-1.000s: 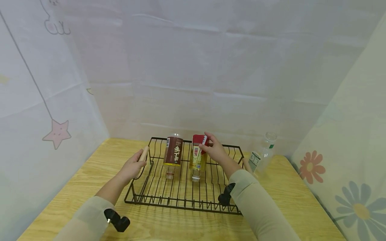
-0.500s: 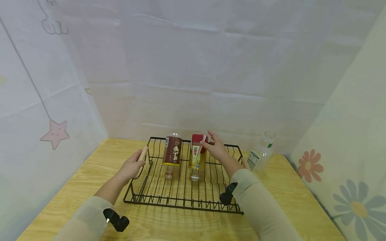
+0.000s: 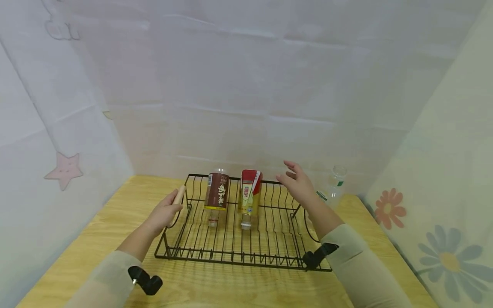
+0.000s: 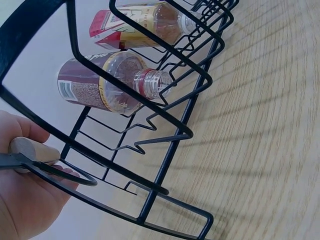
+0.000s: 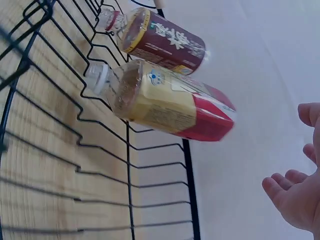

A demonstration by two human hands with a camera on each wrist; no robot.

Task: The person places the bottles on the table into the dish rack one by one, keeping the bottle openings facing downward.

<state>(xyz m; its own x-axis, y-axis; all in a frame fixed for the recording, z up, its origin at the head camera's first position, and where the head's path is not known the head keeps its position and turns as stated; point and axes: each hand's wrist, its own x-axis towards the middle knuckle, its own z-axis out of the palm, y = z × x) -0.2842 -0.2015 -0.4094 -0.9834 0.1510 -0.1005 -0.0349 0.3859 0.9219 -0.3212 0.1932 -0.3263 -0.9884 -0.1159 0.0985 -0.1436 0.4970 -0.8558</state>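
Note:
My left hand [image 3: 163, 211] grips the wooden handle [image 3: 179, 194] at the left side of a black wire rack [image 3: 269, 226]. Two bottles lie tilted on the rack, necks toward me: one with a dark maroon label [image 3: 217, 191], the other with a red and cream label [image 3: 250, 190]. To the right of the red-labelled bottle, my right hand [image 3: 298, 184] hovers above the rack with loosely bent fingers and nothing in them. Behind the right forearm stands a clear bottle [image 3: 336, 184], partly hidden. In the right wrist view, a gap separates that hand from the red-labelled bottle [image 5: 170, 102].
The rack rests on a wood-grain table [image 3: 104, 205]. A pale cloth backdrop [image 3: 246, 85] closes off the back and sides. The rack's right handle is mostly hidden behind the right arm.
My right hand has let go of the red-labelled bottle and moved right, toward the clear bottle. The left hand keeps its grip on the handle. The head view has shifted slightly.

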